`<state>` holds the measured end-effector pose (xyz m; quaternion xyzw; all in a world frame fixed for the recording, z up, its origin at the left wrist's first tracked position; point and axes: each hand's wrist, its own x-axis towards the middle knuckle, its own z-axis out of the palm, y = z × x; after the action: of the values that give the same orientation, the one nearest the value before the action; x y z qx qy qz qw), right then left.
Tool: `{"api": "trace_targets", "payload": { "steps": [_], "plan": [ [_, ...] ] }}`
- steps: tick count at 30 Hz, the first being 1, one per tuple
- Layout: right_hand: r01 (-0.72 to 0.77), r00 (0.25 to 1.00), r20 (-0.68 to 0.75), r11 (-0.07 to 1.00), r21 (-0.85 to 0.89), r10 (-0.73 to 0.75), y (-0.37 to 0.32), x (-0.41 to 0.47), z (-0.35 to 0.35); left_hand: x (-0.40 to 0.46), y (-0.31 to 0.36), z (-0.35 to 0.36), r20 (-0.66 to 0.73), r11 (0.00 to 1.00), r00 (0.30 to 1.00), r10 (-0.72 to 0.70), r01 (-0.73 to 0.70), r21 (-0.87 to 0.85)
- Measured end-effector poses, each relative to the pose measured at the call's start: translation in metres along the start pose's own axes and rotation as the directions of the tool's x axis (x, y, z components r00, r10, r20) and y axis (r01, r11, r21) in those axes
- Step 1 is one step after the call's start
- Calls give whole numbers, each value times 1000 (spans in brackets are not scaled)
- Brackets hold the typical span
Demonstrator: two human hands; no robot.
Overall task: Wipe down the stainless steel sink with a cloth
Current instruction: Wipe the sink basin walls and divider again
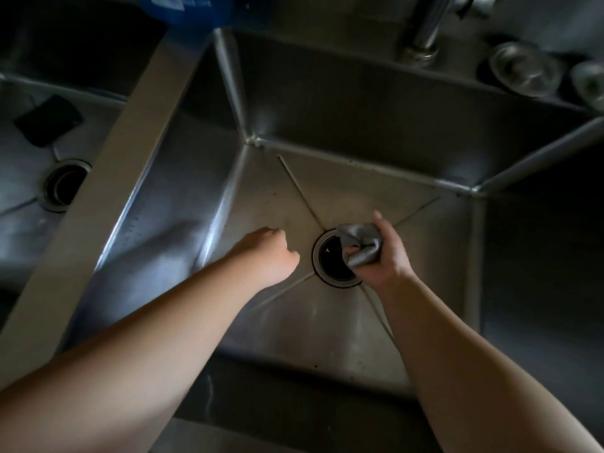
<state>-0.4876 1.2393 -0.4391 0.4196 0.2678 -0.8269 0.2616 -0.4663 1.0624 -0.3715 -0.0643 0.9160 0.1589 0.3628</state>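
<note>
A deep stainless steel sink (pixel 376 181) fills the middle of the head view, with a round dark drain (pixel 330 266) at the centre of its floor. My right hand (pixel 387 259) grips a bunched grey cloth (pixel 362 245) right over the drain's right rim. My left hand (pixel 271 256) hovers low over the sink floor just left of the drain, fingers curled under and holding nothing that I can see.
A second basin with its own drain (pixel 63 184) and a dark flat object (pixel 47 120) lies to the left, beyond a steel divider (pixel 130 152). A faucet base (pixel 423 44) and two small metal bowls (pixel 526 70) stand on the back ledge. A blue container (pixel 192 9) sits at the top.
</note>
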Motion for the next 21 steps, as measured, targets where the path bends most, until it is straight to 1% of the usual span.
{"api": "trace_targets", "payload": {
  "steps": [2,4,6,10,12,16,21],
  "plan": [
    [-69,997,18,996,-61,70,3,6,-3,-2,0,2,4,1000,1000,-8,8,0],
    [-98,994,-42,994,-47,96,6,11,-4,-3,-1,4,11,1000,1000,-22,22,-6],
    [-61,988,-142,998,6,61,10,14,-1,-4,-2,6,16,999,999,-34,34,-5],
    [45,976,-215,998,34,-36,14,19,7,-4,-4,9,23,999,999,-32,32,16],
    [19,966,-258,999,-33,-27,13,23,8,-4,-5,10,30,999,999,-28,27,30],
    [-59,938,-345,957,-285,-45,17,31,9,-2,-7,11,29,998,999,-28,27,55],
    [-26,910,-389,916,-400,-144,23,39,11,1,-11,12,34,998,999,-24,22,59]
  ]
}}
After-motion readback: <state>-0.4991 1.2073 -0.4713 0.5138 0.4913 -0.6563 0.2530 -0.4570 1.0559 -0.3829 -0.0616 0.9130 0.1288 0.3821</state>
